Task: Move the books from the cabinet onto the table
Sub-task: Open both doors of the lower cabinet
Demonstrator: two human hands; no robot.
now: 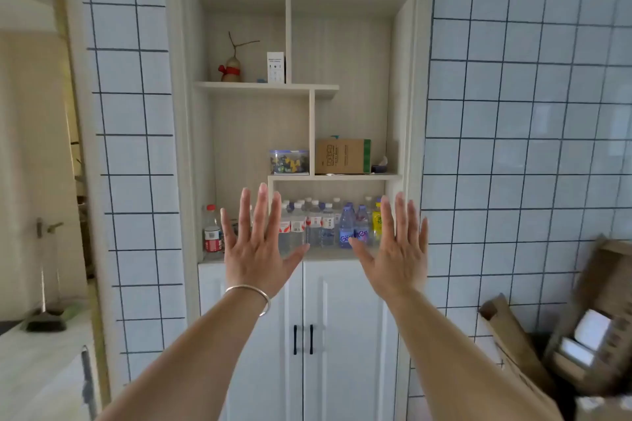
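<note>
I have both hands raised in front of the cabinet (297,113), the left hand (254,249) and right hand (396,249) spread flat, each grip released and holding nothing. I see no books on the open shelves, so I judge they sit behind the closed doors (304,335) below, though I cannot confirm that from here. The risk is the bottles (318,225) packed just behind my fingers: reaching forward carelessly could topple them. The box (343,156) and tub (289,162) above could also get knocked. The pale surface at lower left may be the worktop (37,372); the edge is too blurred to be sure.
</note>
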